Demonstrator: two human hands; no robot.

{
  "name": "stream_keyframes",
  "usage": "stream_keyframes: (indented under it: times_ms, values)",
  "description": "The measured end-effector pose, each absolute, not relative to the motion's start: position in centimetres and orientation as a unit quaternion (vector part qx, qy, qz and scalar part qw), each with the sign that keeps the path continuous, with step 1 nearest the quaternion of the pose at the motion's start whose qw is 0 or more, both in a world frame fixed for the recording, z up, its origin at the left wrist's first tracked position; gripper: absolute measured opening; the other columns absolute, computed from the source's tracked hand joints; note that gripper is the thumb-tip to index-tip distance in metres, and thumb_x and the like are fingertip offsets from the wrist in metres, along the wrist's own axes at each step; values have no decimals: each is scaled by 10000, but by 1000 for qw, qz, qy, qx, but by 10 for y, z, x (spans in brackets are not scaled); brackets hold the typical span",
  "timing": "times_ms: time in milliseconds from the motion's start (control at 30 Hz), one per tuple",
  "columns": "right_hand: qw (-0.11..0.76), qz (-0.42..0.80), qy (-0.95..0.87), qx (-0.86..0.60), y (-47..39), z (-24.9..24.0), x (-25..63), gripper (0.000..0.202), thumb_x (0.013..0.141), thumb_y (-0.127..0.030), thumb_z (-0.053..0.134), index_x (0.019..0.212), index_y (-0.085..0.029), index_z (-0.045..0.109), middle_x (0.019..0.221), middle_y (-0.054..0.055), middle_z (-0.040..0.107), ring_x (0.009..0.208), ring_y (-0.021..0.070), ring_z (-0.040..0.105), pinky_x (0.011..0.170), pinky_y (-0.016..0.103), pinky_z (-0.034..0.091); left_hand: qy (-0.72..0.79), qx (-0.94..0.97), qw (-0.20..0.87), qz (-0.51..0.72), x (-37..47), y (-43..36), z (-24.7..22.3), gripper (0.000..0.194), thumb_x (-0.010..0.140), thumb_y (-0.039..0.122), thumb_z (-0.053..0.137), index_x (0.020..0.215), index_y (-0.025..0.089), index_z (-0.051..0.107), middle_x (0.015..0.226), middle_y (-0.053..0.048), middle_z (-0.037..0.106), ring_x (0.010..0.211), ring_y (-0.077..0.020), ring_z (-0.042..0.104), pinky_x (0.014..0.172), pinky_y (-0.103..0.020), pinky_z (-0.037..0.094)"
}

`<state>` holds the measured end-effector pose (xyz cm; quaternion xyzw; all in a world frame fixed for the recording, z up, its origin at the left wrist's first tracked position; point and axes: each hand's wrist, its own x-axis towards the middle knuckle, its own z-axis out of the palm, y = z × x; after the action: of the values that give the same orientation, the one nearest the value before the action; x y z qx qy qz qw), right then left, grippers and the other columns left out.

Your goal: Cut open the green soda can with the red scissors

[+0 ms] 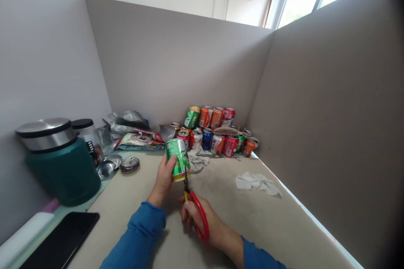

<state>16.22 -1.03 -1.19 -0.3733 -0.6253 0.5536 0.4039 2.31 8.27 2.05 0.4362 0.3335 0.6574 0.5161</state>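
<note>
One green can (179, 151) in left grip (164, 176)

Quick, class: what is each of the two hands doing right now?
Left hand: closed around a green can.
Right hand: closed on the red-handled scissors, blades at the can.

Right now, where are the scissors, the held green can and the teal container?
Scissors (197, 203), head view: the red handle.
Held green can (182, 156), head view: its printed side.
Teal container (63, 172), head view: its body.
</note>
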Motion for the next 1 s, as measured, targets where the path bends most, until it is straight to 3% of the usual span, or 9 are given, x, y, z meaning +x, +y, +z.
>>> stream_keyframes:
  times_ms: [233, 600, 1000]
  values:
    - [406, 561, -621, -366, -8, -16, 163, 568, 896, -694, 461, 1038, -153, 560, 723, -10, 578, 523, 90, 502, 484, 209, 390, 327, 419, 529, 662, 25, 78, 30, 602, 651, 578, 776, 1033, 137, 625, 798, -27, 690, 649, -177, 650, 609, -283, 526]
    - [430, 576, -587, -373, -3, -20, 158, 559, 869, -731, 465, 881, -176, 526, 644, -28, 569, 441, 80, 488, 451, 209, 378, 326, 361, 618, 617, 37, 86, 15, 550, 759, 569, 708, 1087, 133, 636, 909, -77, 717, 686, -170, 681, 634, -279, 533]
    - [426, 592, -563, -387, 3, -21, 156, 607, 824, -776, 474, 856, -172, 522, 612, -30, 565, 433, 87, 504, 439, 209, 377, 360, 290, 678, 572, 47, 78, 23, 440, 784, 570, 669, 858, 137, 640, 654, -50, 682, 501, -161, 631, 481, -264, 497]
